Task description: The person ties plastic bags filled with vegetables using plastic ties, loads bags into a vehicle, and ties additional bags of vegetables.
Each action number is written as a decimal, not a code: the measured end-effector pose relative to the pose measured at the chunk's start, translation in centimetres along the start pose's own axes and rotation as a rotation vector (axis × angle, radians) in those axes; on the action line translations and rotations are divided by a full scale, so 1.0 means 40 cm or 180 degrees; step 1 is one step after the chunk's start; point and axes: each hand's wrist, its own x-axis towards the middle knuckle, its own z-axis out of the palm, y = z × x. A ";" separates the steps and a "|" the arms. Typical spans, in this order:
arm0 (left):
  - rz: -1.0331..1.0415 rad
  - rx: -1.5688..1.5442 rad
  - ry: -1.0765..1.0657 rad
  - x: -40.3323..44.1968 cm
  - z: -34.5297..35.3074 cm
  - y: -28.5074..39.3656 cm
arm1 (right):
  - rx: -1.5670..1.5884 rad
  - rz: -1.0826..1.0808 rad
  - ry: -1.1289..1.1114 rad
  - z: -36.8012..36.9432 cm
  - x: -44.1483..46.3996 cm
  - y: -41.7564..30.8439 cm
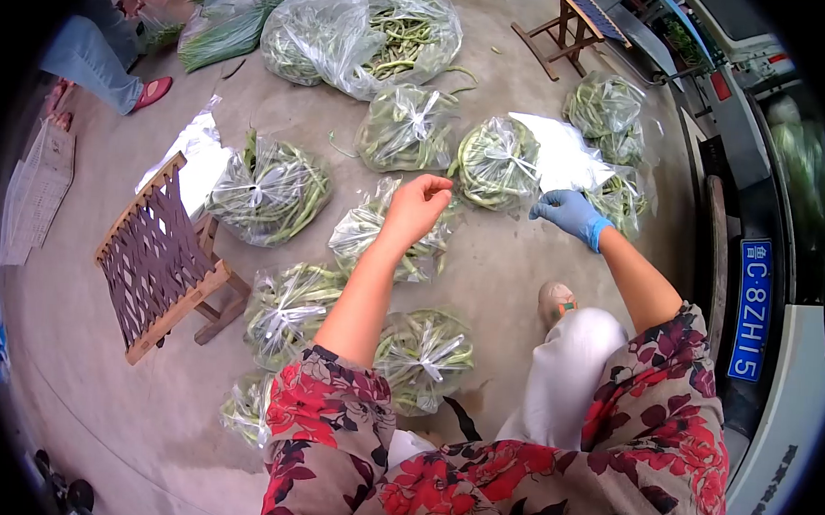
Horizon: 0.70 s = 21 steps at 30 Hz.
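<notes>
One bag point(498, 167) sat tied end up, likely keeping its beans point(466, 159) in, just beyond and between the left hand point(421, 205) and gloved right hand point(569, 214), both curled, their grip impossible to tell.

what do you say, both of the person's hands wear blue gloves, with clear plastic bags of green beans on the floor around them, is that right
Not quite: the head view shows a blue glove on the right hand only; the left hand is bare. Clear plastic bags of green beans are on the floor around them.
</notes>
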 end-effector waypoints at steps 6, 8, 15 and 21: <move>-0.0815 0.0344 -0.0081 0.091 0.162 -0.155 | -0.0114 -0.0148 0.0587 0.066 0.184 0.229; -0.1188 0.0036 0.0362 0.139 0.252 -0.174 | -0.0567 -0.0510 0.0904 0.007 0.249 0.259; -0.2707 -0.1632 0.1382 0.293 0.531 -0.251 | -0.1367 -0.1252 0.0376 0.008 0.490 0.346; -0.2748 -0.1908 0.1843 0.293 0.620 -0.215 | -0.1493 -0.2572 0.0919 0.024 0.518 0.386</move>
